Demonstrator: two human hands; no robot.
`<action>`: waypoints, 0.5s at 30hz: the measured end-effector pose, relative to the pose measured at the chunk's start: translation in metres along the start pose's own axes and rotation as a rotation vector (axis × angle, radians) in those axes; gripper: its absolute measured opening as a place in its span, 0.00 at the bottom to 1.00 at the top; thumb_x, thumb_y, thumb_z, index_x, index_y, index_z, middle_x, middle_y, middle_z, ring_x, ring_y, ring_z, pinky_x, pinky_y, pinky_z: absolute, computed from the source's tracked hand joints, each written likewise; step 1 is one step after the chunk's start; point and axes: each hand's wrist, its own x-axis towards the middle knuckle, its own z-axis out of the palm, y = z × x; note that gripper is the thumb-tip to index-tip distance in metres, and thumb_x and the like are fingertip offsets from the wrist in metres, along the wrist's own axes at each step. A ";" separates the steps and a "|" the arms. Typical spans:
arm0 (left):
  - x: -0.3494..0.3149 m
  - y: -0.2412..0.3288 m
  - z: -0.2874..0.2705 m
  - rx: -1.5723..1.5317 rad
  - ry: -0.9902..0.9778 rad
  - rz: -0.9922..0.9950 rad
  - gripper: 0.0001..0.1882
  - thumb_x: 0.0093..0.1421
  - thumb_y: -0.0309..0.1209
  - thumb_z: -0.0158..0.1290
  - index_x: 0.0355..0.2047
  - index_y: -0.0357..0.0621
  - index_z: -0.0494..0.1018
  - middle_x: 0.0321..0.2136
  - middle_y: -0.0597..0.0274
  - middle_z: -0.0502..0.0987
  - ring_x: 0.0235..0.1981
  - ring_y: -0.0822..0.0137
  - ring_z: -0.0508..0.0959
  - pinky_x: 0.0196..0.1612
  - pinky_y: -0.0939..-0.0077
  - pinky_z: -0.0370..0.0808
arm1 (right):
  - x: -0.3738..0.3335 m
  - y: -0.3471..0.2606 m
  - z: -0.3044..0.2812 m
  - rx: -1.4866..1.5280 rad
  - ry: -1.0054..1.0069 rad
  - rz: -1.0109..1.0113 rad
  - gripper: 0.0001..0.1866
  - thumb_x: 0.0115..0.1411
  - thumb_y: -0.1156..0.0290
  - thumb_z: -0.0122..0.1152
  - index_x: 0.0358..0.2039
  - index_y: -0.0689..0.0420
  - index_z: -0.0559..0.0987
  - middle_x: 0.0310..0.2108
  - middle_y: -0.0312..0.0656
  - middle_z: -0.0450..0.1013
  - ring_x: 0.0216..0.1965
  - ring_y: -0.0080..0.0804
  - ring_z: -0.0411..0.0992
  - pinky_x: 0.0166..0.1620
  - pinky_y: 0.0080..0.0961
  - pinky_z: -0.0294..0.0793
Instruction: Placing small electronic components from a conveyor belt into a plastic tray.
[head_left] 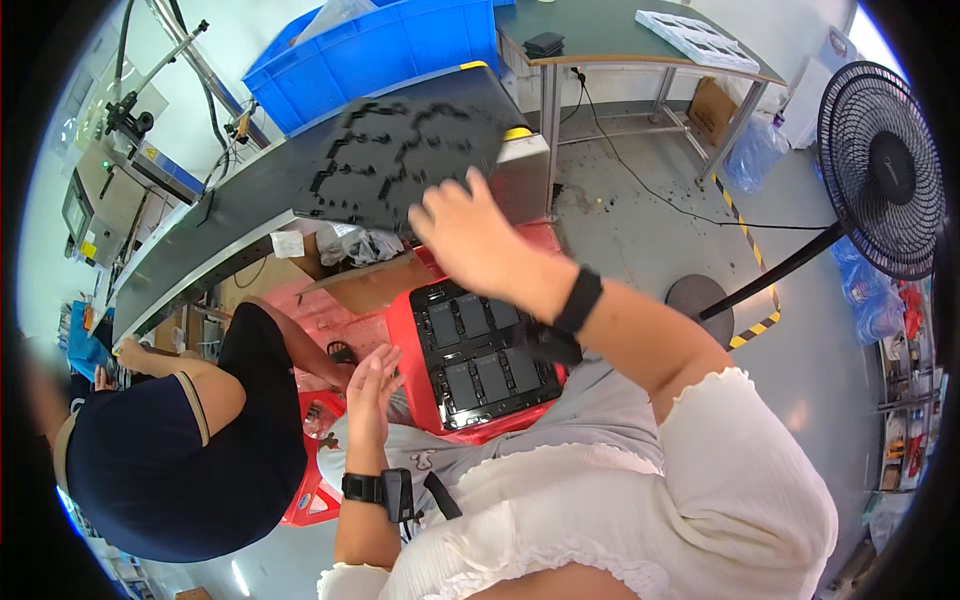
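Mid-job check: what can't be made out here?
All in the head view:
- Upper black tray: fine detail, motion-blurred.
- Right hand: whether it grips that tray; blur obscures contact.
- Lower black tray: upper-right corner, behind the right wrist.
- Blue bin: far side, cut off by top edge.

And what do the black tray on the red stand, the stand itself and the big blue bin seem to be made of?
Black tray: probably thin moulded plastic, glossy, since highlights run along its edges and shaped pockets.
Red stand: likely smooth plastic, evenly coloured, but mostly covered, so painted metal stays possible.
Blue bin: seemingly rigid plastic, with uniform colour and straight, stiff walls.
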 end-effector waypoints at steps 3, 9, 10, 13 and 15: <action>-0.005 0.006 0.004 -0.241 0.023 -0.019 0.26 0.65 0.42 0.44 0.54 0.34 0.61 0.50 0.52 0.69 0.52 0.63 0.70 0.50 0.67 0.69 | -0.034 -0.060 -0.026 0.135 -0.089 -0.092 0.19 0.48 0.62 0.58 0.40 0.59 0.74 0.35 0.44 0.67 0.42 0.41 0.64 0.52 0.51 0.57; 0.008 -0.046 -0.003 0.010 0.062 -0.117 0.16 0.64 0.38 0.47 0.45 0.38 0.69 0.38 0.65 0.75 0.37 0.75 0.72 0.41 0.81 0.69 | -0.112 -0.108 0.008 0.680 -0.539 -0.516 0.20 0.48 0.55 0.61 0.38 0.56 0.76 0.38 0.45 0.68 0.43 0.42 0.65 0.47 0.46 0.62; 0.005 -0.057 -0.002 0.113 0.104 -0.147 0.15 0.63 0.37 0.48 0.42 0.37 0.71 0.34 0.64 0.76 0.34 0.75 0.73 0.39 0.80 0.70 | -0.117 -0.106 0.017 0.681 -0.539 -0.513 0.20 0.48 0.55 0.61 0.38 0.56 0.76 0.38 0.45 0.68 0.43 0.42 0.65 0.47 0.46 0.62; 0.001 -0.103 -0.018 0.508 0.188 -0.088 0.18 0.60 0.40 0.52 0.36 0.34 0.71 0.33 0.57 0.76 0.34 0.67 0.74 0.38 0.74 0.70 | -0.133 -0.099 0.034 0.721 -0.881 -0.385 0.20 0.47 0.57 0.63 0.39 0.55 0.76 0.38 0.46 0.68 0.45 0.45 0.66 0.44 0.45 0.64; 0.006 -0.112 -0.023 0.799 0.144 -0.075 0.19 0.58 0.40 0.53 0.35 0.31 0.71 0.32 0.52 0.75 0.33 0.62 0.74 0.38 0.72 0.70 | -0.143 -0.084 0.042 0.426 -0.874 -0.098 0.24 0.47 0.55 0.63 0.41 0.57 0.76 0.41 0.48 0.68 0.48 0.48 0.65 0.44 0.46 0.65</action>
